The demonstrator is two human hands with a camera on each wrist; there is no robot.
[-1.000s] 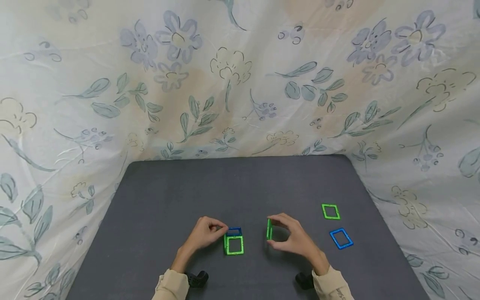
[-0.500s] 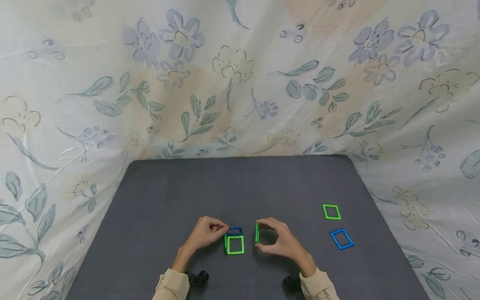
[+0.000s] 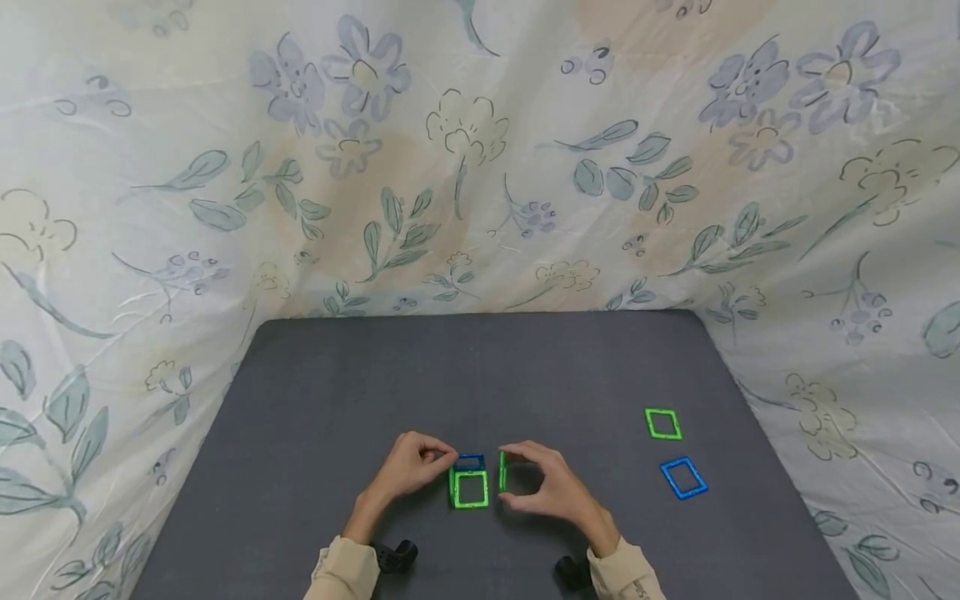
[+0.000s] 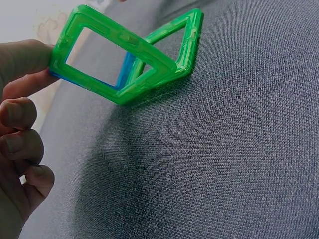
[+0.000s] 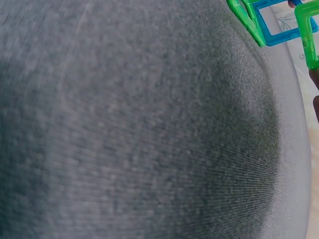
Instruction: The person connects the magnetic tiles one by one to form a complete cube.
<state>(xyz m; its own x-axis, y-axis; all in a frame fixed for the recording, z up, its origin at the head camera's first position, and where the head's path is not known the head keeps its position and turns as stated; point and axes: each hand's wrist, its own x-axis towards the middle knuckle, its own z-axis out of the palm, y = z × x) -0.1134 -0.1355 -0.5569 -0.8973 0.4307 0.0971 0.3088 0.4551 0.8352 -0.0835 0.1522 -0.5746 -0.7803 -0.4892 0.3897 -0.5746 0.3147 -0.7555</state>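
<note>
Near the front middle of the table, a green square magnetic tile lies flat. A blue tile stands along its back side, and another green tile stands along its left side. My left hand pinches the upper corner where the two standing tiles meet, its other fingers curled. My right hand grips a separate green tile on edge between thumb and fingers, a small gap right of the joined tiles. In the right wrist view only fingertips and part of that green tile show.
A loose green square tile lies flat at the right of the grey table. A loose blue one is in front of it. Floral cloth hangs behind and at the sides.
My right hand has moved left with its green tile, closing most of the distance to the joined tiles. The left hand has kept its pinch in place.
</note>
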